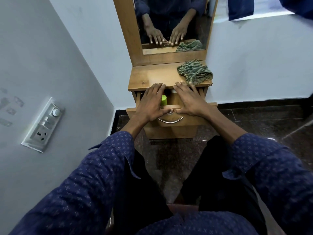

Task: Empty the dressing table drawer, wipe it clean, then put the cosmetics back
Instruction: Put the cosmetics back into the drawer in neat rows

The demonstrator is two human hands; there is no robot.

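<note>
The left hand [149, 103] and right hand [188, 100] are laid flat side by side, fingers straight, over the partly open drawer [176, 118]; nothing is gripped. A green-capped bottle [164, 100] is seen standing inside, between them. A striped green cloth [194, 72] is left on the worktop [152, 78], beneath the mirror [172, 22].

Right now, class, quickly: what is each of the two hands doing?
Left hand: open, fingers straight, lying across the open drawer, holding nothing.
Right hand: open, likewise, holding nothing.
</note>
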